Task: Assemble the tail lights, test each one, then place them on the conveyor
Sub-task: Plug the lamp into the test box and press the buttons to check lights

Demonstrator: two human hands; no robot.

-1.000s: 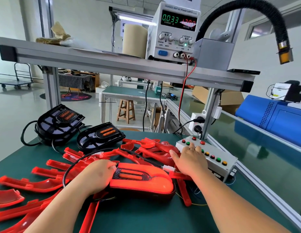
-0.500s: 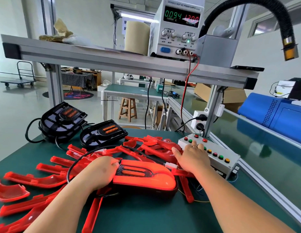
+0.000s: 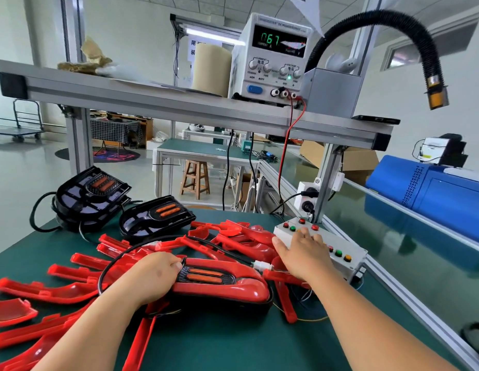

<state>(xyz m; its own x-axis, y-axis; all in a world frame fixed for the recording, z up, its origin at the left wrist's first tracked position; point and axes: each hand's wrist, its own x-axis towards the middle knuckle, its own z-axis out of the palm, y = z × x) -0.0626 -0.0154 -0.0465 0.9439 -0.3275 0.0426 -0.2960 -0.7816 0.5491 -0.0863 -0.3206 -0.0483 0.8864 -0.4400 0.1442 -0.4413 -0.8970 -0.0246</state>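
- The task looks to be in its middle, at the test step; one assembled tail light (image 3: 227,287) lies on the green worktop (image 3: 219,344) in front of the person, red lens up, its black cable (image 3: 107,269) looping round to a white connector (image 3: 259,265)
- The left hand (image 3: 150,277) holds the light's left end, fingers curled over its edge; the right hand (image 3: 302,253) lies spread and flat on the button box (image 3: 351,266), fingers pressing among the coloured buttons, gripping nothing
- The power supply (image 3: 273,57) on the shelf (image 3: 152,97) shows green current digits, so the light seems to be drawing power; whether it glows I cannot tell
- Much appears left: two black housings (image 3: 155,215) sit without lenses at the back left, many loose red lenses (image 3: 72,290) are scattered about, and the conveyor (image 3: 393,250) to the right shows no light on the stretch in view
- Beyond lie a wooden stool (image 3: 195,180), further benches, a blue machine (image 3: 434,194) past the belt, and a black hose (image 3: 393,30) arching overhead
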